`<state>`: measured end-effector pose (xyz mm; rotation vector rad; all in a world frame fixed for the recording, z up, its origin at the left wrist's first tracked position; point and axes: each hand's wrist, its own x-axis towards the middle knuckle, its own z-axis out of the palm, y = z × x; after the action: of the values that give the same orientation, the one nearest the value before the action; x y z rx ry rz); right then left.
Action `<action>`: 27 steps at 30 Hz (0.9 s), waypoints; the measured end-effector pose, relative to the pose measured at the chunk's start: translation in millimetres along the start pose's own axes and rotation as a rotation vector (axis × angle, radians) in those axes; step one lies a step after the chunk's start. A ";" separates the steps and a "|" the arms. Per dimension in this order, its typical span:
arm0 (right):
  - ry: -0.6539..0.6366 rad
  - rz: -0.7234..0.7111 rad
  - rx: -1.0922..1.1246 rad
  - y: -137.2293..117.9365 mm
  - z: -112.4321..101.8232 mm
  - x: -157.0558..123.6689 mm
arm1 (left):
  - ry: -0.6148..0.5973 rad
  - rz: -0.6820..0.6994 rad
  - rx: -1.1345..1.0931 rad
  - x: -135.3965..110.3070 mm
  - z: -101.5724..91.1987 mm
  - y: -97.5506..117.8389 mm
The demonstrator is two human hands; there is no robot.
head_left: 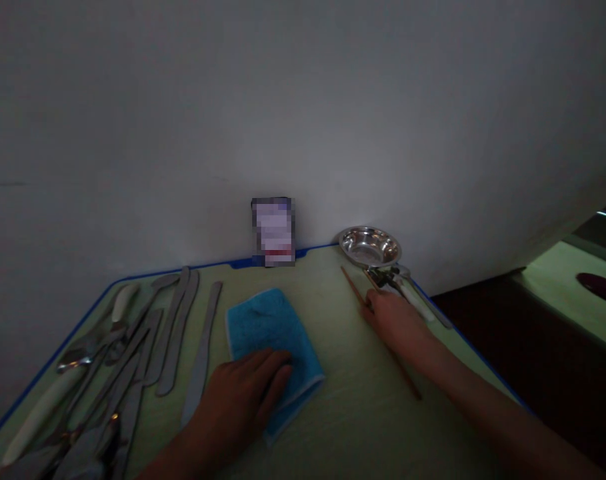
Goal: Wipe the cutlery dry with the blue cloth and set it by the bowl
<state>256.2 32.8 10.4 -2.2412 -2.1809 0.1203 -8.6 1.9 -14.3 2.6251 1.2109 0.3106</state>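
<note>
A blue cloth (275, 320) with a pale edge lies folded on the light green tabletop. My left hand (247, 387) rests on its near part, fingers together and loosely laid on the fabric, not gripping it. To the right, my right hand (387, 317) reaches down with its fingers closed; what they hold, if anything, is hidden. A thin brown chopstick (353, 283) runs slantwise beneath or against that hand, its near end (407, 377) showing past the wrist. Just beyond the fingers lie several pieces of cutlery (400, 277), partly covered by the hand.
Many metal knives, spoons and forks (155, 350), some with white handles, lie heaped at the left. A single table knife (205, 347) lies beside the cloth. At the far right corner stands a steel bowl (370, 247). A blurred-out phone-like object (274, 230) leans against the wall.
</note>
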 end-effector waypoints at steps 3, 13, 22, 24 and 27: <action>0.012 0.044 -0.095 1.3 -1.9 -0.3 | 0.014 0.006 -0.009 1.1 0.5 -0.8; 0.074 0.049 -0.164 20.4 7.0 -13.3 | 0.002 0.004 -0.012 1.6 -0.7 -0.5; -0.033 0.106 -0.135 23.3 0.7 -18.0 | 0.015 -0.016 -0.012 2.8 0.6 -1.2; -0.045 0.099 -0.127 26.3 0.3 -17.6 | 0.018 -0.012 -0.012 3.1 0.9 -1.2; -0.068 0.134 -0.132 29.9 1.3 -15.2 | 0.009 -0.019 -0.004 2.8 1.6 -1.4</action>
<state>285.6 16.7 8.0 -2.4901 -2.1286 0.0560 -7.4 4.7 -15.9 2.6106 1.2358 0.3218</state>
